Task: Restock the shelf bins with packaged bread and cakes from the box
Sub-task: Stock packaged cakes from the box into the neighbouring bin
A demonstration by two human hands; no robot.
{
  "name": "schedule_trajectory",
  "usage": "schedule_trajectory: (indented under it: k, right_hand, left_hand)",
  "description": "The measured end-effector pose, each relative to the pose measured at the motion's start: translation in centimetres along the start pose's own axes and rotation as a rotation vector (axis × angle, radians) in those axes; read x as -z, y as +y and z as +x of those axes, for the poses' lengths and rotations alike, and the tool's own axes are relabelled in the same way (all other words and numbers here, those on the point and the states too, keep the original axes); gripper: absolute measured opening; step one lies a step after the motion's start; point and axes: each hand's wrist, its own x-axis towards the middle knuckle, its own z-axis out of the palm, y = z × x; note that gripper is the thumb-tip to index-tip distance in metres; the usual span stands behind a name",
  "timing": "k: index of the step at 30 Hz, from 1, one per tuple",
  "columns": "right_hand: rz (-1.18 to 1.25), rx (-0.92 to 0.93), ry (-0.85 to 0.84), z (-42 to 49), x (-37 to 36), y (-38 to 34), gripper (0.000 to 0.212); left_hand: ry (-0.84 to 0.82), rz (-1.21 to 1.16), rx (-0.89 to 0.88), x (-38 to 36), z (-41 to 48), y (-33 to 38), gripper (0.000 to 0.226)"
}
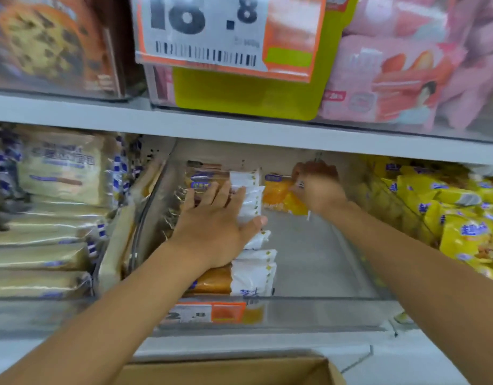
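Packaged cakes looked light, soft and slippery, best gripped broadside. Fingers of the left hand lay spread on them; the right hand seemingly pinched one

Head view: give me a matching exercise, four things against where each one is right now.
Things:
1. left hand
2. right hand
3. cardboard box
4. yellow packets

Places:
A. at the back of the middle bin, pinching an orange packet
B. bottom edge of the picture
C. flat on the row of packets
D. right of that bin

Pairs: 1-C, 2-A, 3-B, 4-D
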Motion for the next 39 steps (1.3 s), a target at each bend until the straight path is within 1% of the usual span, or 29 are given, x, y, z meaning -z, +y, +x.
schedule_trajectory:
  k: [2,5,9,12,13,15,16,18,19,22,24,26,28,31,33,35,36,37,39]
  right_hand:
    - [0.019,-0.014,0.061,0.3,-0.6,-0.4,0.032]
    - [-0.015,0.040,0.081,-0.1,-1.7,-0.7,0.046]
    - [0.002,0.089,0.148,0.1,-1.6,-0.7,0.047]
    - [0.068,0.104,0.151,0.1,-1.9,-1.1,0.051]
    - [0.071,0.098,0.160,-0.2,-1.9,-1.0,0.054]
    - [0.003,0.055,0.156,-0.4,-1.7,-0.6,0.061]
    - [-0.025,0.012,0.126,-0.4,-1.6,-0.5,0.065]
    - [0.020,-0.082,0.054,-0.4,-1.4,-0.5,0.067]
    - [0.082,-0.109,0.046,-0.3,-1.5,-0.6,0.064]
    - [0.338,-0.126,0.103,-0.5,-2.0,-0.7,0.055]
    - [0.442,-0.104,0.122,-1.0,-1.8,-0.2,0.056]
    - [0.440,-0.069,0.095,-1.8,-1.2,0.1,0.059]
    - [0.434,-0.037,0.057,-2.9,-0.1,0.1,0.059]
    - [0.483,0.039,0.069,-5.6,1.8,-0.9,0.045]
    - [0.513,0.037,0.077,-7.8,3.3,-1.8,0.035]
    - [0.546,0.016,0.078,-10.3,5.1,-2.6,0.027]
    - [0.567,0.008,0.085,-11.6,6.0,-3.1,0.023]
    - [0.594,-0.004,0.092,-13.0,6.8,-3.6,0.019]
    - [0.640,-0.026,0.121,-15.9,8.3,-4.8,0.011]
  left_hand:
    - [0.005,-0.007,-0.002,-0.1,0.0,0.0,0.079]
    - [0.003,0.001,0.003,-0.1,0.0,0.0,0.078]
    - [0.006,0.002,0.008,-0.1,-0.1,0.0,0.079]
    - [0.004,0.000,0.007,0.0,-0.2,0.1,0.078]
    - [0.006,-0.001,0.007,0.0,-0.2,0.1,0.078]
    - [0.011,-0.005,0.004,0.0,-0.2,0.1,0.078]
    - [0.010,-0.006,0.003,0.0,-0.2,0.1,0.078]
    - [0.006,-0.004,0.004,0.0,-0.2,0.1,0.078]
    - [0.006,-0.004,0.007,0.0,-0.2,0.1,0.078]
    - [0.005,-0.010,0.007,-0.1,-0.1,0.1,0.078]
    - [0.007,-0.011,0.003,-0.1,0.0,0.0,0.078]
    - [0.000,-0.015,0.000,-0.1,0.1,-0.1,0.078]
    - [0.000,-0.024,0.002,-0.1,0.1,0.0,0.078]
    - [-0.016,-0.077,0.009,0.3,0.4,-0.1,0.079]
    - [-0.024,-0.138,-0.004,0.9,0.4,-0.2,0.078]
    - [0.013,-0.235,-0.022,1.8,-0.1,-0.5,0.075]
    - [0.058,-0.285,-0.027,2.2,-0.7,-0.5,0.069]
    - [0.122,-0.321,-0.031,2.6,-1.7,-0.5,0.057]
    - [0.269,-0.351,-0.025,3.1,-4.7,0.1,0.022]
